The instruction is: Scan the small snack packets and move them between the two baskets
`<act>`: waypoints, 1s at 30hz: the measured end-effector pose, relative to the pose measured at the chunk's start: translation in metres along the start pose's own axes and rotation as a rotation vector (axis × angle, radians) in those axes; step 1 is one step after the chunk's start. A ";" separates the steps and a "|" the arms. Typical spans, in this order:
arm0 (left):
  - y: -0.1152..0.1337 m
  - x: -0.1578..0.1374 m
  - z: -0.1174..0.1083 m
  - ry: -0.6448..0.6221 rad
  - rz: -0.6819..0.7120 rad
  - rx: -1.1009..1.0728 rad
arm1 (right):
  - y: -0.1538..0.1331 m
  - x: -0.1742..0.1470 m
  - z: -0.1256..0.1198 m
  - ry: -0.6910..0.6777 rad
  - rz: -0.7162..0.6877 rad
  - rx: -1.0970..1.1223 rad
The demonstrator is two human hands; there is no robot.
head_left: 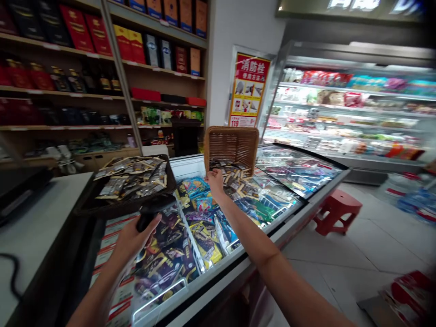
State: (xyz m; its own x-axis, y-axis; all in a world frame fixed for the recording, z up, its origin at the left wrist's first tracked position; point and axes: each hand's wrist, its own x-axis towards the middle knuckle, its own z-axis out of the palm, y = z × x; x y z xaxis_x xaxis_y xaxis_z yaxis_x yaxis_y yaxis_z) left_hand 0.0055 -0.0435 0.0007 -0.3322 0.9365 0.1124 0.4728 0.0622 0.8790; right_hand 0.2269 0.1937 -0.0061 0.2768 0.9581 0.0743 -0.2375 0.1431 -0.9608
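Observation:
My left hand point(148, 231) is wrapped round the handle of a black barcode scanner point(157, 204), held over the freezer's left end. Just behind the scanner is a dark tray point(85, 206) heaped with small flat packets point(136, 175). My right hand point(215, 180) reaches to the lower left corner of a brown wicker basket point(231, 131). Its fingers are pinched together; whether they grip the rim or a packet is hidden. The basket leans back with its open side towards me, and similar dark and cream packets point(238, 175) lie in its lower part.
Beneath both hands is a glass-topped chest freezer point(190, 236) full of wrapped ice creams. A counter point(44, 227) runs along the left. A red plastic stool point(339, 211) stands on the floor to the right. Shelves of boxes point(160, 59) and a lit refrigerated display point(340, 113) are behind.

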 end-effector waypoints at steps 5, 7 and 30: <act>-0.006 0.007 -0.009 -0.014 -0.160 0.047 | 0.004 -0.039 0.087 -0.453 -0.167 -0.394; -0.009 0.008 -0.011 -0.064 -0.180 0.090 | 0.000 -0.051 0.131 -0.638 -0.316 -0.609; -0.019 0.008 -0.002 -0.149 -0.228 0.000 | -0.047 -0.088 0.203 -0.906 -1.165 -1.085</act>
State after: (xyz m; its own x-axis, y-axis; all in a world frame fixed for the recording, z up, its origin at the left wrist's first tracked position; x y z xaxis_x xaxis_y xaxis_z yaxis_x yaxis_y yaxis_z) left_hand -0.0079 -0.0382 -0.0139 -0.3060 0.9388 -0.1581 0.3998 0.2774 0.8736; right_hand 0.0250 0.1535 0.0865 -0.7769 0.3769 0.5045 0.4247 0.9051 -0.0220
